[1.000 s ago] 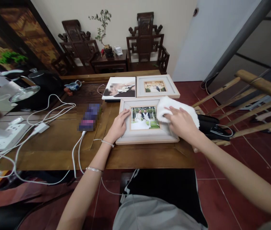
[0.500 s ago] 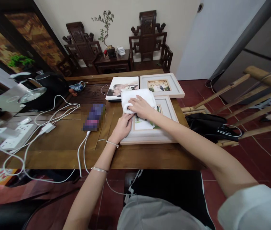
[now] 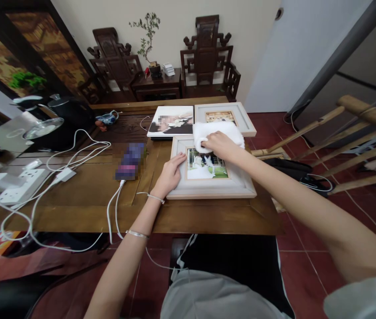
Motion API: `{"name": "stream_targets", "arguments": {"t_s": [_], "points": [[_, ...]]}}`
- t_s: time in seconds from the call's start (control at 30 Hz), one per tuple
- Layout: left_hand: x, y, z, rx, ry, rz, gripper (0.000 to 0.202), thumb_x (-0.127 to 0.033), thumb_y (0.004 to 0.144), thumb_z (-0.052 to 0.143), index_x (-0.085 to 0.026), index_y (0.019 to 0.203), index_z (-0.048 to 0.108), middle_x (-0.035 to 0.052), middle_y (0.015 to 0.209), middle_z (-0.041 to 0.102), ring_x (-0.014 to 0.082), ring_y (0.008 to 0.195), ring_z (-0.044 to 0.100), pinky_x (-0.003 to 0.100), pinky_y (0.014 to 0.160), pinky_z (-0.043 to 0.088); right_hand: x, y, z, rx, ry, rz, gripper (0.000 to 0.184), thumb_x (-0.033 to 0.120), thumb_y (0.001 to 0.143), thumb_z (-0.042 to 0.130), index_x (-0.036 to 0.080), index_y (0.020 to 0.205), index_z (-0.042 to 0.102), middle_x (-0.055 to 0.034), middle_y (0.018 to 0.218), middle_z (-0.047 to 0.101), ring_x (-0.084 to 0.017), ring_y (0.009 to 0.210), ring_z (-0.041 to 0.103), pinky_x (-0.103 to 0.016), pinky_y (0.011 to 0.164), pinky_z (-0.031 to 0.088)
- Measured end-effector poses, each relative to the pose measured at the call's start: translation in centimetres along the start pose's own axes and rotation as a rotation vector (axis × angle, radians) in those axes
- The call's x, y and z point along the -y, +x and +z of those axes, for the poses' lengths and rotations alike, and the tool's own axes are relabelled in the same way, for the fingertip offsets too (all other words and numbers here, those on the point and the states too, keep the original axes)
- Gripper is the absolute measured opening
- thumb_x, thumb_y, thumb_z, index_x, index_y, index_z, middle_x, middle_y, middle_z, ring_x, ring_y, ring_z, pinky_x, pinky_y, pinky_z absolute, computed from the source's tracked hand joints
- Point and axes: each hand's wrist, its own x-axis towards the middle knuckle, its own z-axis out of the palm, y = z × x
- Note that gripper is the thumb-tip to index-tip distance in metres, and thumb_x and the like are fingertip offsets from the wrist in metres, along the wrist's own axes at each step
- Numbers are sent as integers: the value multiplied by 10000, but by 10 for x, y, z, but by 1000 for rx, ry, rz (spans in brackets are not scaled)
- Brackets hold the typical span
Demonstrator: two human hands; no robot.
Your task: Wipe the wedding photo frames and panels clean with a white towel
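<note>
A pale wooden photo frame (image 3: 214,188) with a wedding picture lies flat near the front edge of the wooden table (image 3: 84,204). My left hand (image 3: 169,175) rests flat on the frame's left side, fingers spread over its border. My right hand (image 3: 219,145) presses a white cloth (image 3: 219,130) onto the frame's top edge, fingers curled over the cloth. A second framed photo (image 3: 224,116) and an unframed print (image 3: 172,120) lie just behind.
A phone (image 3: 129,160) on a white charging cable lies left of the frame. White power strips (image 3: 18,186) and tangled cables sit at the table's left, beside a black kettle (image 3: 64,117). A black bag (image 3: 304,175) and bamboo chair rails (image 3: 357,137) stand on the right.
My right hand swept the cloth from the frame's right side to its top left corner, then back toward the top middle. My left hand stayed on the frame's left edge.
</note>
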Motion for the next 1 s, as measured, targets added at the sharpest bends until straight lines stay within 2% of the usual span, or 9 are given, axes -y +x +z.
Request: {"name": "stream_targets", "arguments": {"t_s": [0.17,0.27,0.43,0.57,0.7,0.83,0.93,1.0], "points": [[2,0,1,-16,23,3,611,39,731,386,-118,1265,639,117,1356,637,226,1341,537,451,1178,394,-33,-35,3,80,-78,113,399,-32,848,399,119,1076,690,-153,896,712,-246,847,633,-356,717,325],[2,0,1,-19,35,3,615,37,728,387,-139,1261,640,97,1350,645,218,1334,544,453,1179,392,-36,-53,6,64,-118,97,400,-41,834,392,118,1052,687,-136,875,705,-223,793,616,-345,703,320],[0,0,0,-22,10,-12,573,11,763,400,-140,1264,632,106,1356,639,225,1337,541,455,1184,382,-10,-90,3,2,-42,3,329,-38,810,445,115,983,679,-144,888,695,-242,845,614,-356,765,375],[-1,-2,1,-36,32,-48,508,-58,839,430,-156,1311,592,110,1475,531,248,1406,457,482,1205,337,23,-131,-15,-18,89,-40,367,-78,729,488,120,981,667,-166,974,692,-280,1019,621,-380,861,418],[0,-3,3,-22,63,-83,457,-165,918,429,-130,1360,542,149,1545,431,286,1462,361,517,1215,296,50,-163,-33,-51,231,-69,435,-97,681,463,146,981,664,-155,1029,696,-269,1059,628,-375,884,454],[2,-3,4,4,80,-59,454,-207,941,423,-146,1380,522,140,1517,472,284,1471,345,536,1217,283,52,-161,-27,-89,278,-36,534,-109,678,414,167,1070,649,-147,1161,671,-261,1143,602,-392,961,445],[3,-3,3,22,88,-59,468,-221,946,420,-134,1399,500,148,1499,490,284,1474,338,529,1222,273,34,-136,-12,-60,212,29,571,-116,697,400,170,1136,628,-164,1286,615,-253,1115,619,-411,978,435],[3,-3,2,31,84,-61,472,-224,946,424,-119,1400,498,163,1498,487,290,1476,332,530,1223,270,18,-112,-2,-86,134,99,560,-101,740,392,155,1187,614,-193,1382,552,-274,1198,579,-444,1011,409]]}}
